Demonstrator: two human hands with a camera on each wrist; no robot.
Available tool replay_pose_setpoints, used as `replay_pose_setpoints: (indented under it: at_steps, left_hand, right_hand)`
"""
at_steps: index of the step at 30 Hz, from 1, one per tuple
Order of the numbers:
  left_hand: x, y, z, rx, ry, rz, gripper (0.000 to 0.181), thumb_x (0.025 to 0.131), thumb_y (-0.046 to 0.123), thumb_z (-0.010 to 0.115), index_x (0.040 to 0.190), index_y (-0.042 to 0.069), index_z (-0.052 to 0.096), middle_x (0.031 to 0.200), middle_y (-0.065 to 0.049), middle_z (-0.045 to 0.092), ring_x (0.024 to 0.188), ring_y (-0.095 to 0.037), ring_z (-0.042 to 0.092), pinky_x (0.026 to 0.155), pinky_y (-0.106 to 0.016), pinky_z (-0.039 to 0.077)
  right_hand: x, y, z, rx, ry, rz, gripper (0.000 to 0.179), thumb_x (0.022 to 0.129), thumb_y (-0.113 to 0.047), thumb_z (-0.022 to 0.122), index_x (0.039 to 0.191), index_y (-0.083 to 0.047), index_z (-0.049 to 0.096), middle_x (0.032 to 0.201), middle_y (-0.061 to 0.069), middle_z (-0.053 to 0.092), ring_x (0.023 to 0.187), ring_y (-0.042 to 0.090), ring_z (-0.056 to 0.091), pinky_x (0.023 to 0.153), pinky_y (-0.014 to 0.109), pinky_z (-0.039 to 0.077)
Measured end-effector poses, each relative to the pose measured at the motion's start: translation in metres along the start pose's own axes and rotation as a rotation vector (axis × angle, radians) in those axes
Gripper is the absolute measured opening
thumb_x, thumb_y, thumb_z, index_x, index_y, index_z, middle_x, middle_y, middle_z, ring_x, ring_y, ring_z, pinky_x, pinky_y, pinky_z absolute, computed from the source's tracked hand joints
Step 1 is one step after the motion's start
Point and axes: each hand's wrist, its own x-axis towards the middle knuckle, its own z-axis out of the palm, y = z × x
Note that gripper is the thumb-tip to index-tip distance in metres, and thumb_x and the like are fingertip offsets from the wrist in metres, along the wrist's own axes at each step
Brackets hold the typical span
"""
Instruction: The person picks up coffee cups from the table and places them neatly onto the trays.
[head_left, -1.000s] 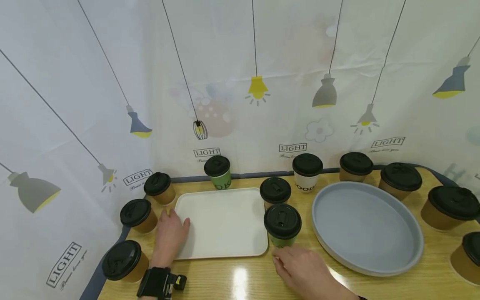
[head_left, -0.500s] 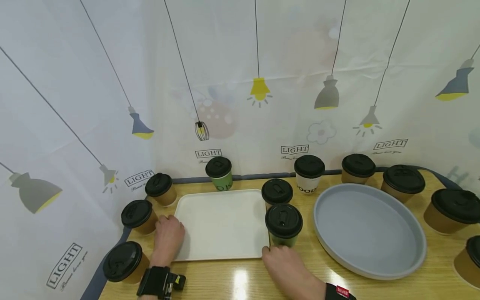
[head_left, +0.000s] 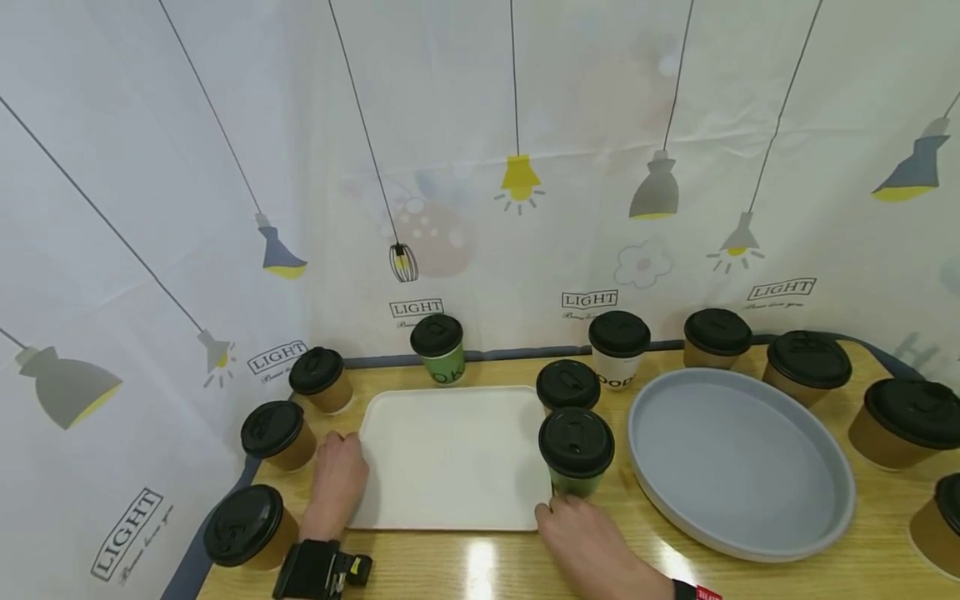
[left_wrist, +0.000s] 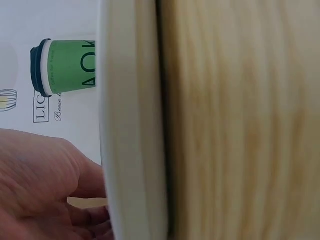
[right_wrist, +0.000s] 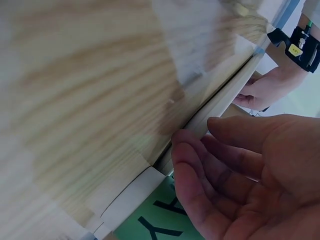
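A cream rectangular tray [head_left: 453, 458] lies on the wooden table in the head view. At its left edge, my left hand [head_left: 341, 479] holds the rim; the left wrist view shows the thumb against the tray's side and the fingers curled beside it. My right hand [head_left: 588, 542] grips the near right corner, thumb and curled fingers at the rim in the right wrist view. Just beyond that hand stands a green paper cup [head_left: 576, 483] with a black lid, close against the tray's right side. Behind it another black-lidded cup [head_left: 567, 385] is partly hidden.
A round grey-blue tray [head_left: 742, 467] lies to the right. Brown lidded cups [head_left: 279, 437] line the left side, with several more at the far right. A green cup [head_left: 442, 362] and a white cup [head_left: 617, 354] stand along the back, before a printed curtain.
My right hand has moved from the green cup's base to the tray's corner. The tray has shifted right and slightly nearer, and the two cups beside it have shifted right.
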Motion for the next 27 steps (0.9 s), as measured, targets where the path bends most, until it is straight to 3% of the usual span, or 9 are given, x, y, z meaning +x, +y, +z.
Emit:
replay_pose_setpoints:
  at_steps: [4,11,21,27]
  left_hand:
    - [-0.001,0.002,-0.002,-0.028,-0.087,-0.028,0.010,0.090,-0.012,0.055,0.084,-0.014,0.063,0.078,-0.027,0.053,0.074,-0.045,0.056,0.069,-0.056,0.048]
    - [0.001,0.008,-0.006,-0.137,-0.268,-0.132,0.027,0.095,-0.007,0.057,0.119,-0.016,0.065,0.103,-0.033,0.056,0.092,-0.046,0.058,0.082,-0.056,0.051]
    - [0.002,0.014,-0.003,-0.230,-0.286,-0.197,0.034,0.090,0.002,0.064,0.120,-0.013,0.065,0.110,-0.031,0.058,0.100,-0.044,0.057,0.086,-0.056,0.049]
    - [0.003,0.012,-0.001,-0.269,-0.292,-0.240,0.034,0.089,0.005,0.063,0.119,-0.011,0.066,0.111,-0.029,0.058,0.101,-0.044,0.057,0.088,-0.056,0.048]
  right_hand:
    - [-0.007,0.006,-0.002,0.050,-0.041,0.011,0.025,0.081,-0.002,0.081,0.074,-0.010,0.058,0.067,0.001,0.049,0.061,0.014,0.052,0.046,0.025,0.042]
    - [-0.018,0.025,-0.004,0.161,-0.082,0.027,0.025,0.088,-0.015,0.080,0.077,-0.013,0.058,0.069,-0.004,0.050,0.059,0.011,0.052,0.047,0.025,0.041]
    - [-0.029,0.049,-0.012,0.285,-0.092,0.028,0.020,0.096,-0.017,0.073,0.082,-0.021,0.059,0.075,-0.012,0.046,0.063,0.002,0.042,0.055,0.023,0.040]
    - [-0.032,0.051,-0.021,0.358,-0.130,0.026,0.007,0.098,-0.020,0.071,0.092,-0.021,0.068,0.083,-0.014,0.054,0.071,0.000,0.047,0.060,0.024,0.046]
